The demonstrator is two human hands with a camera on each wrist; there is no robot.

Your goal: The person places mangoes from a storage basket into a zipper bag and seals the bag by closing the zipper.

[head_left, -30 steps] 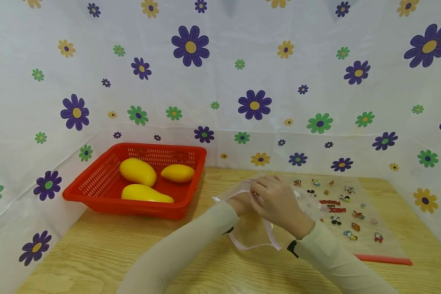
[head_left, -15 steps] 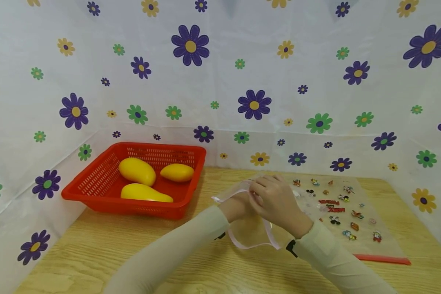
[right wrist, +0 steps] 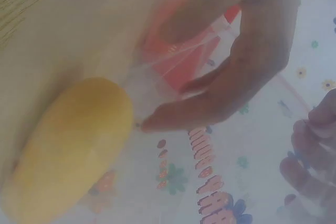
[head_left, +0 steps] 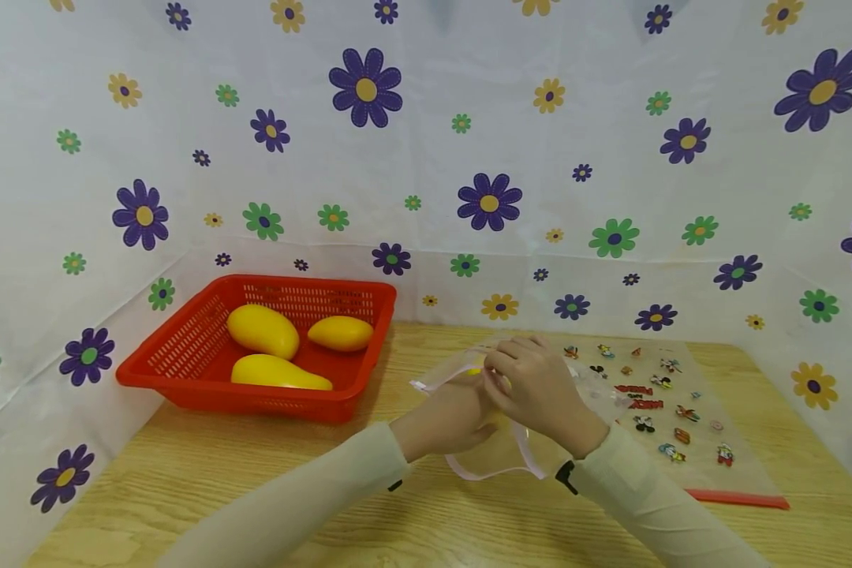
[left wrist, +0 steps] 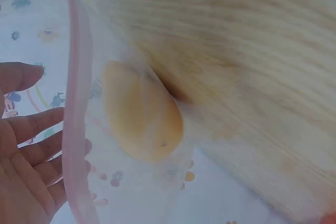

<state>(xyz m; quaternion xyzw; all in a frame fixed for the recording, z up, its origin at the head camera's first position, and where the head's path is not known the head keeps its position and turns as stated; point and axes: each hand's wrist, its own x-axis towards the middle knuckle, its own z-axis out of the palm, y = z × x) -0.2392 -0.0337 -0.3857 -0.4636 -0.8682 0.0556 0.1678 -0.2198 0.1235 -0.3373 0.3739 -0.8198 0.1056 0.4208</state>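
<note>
**Bagged fruit beside a relaxed left hand**

Left wrist view: I see a yellow fruit [left wrist: 142, 111] lying inside a clear, pink-edged bag [left wrist: 79, 98]. The left hand [left wrist: 23, 163] is to one side of it, palm showing and thumb apart from the fingers, grasping nothing. Its fingertips pass behind the pink edge, with a gap between them and the fruit.

Right wrist view: through the hazy film, I find the same fruit large in the foreground, one left fingertip near its side; whether the two touch I cannot tell. The right hand is at the opposite border, well apart from the fruit.

Head view: I see the right hand [head_left: 536, 386] pinching the bag's edge between thumb and finger. The left hand is just beside it at the bag's mouth, and beyond it only a small yellow patch shows. To the left, a red basket [head_left: 270, 404] holds three more yellow fruits [head_left: 263, 331]. To the right, a printed clear bag [head_left: 667, 410] with a red strip [head_left: 738, 498] lies flat on the wooden table [head_left: 397, 536].
</note>
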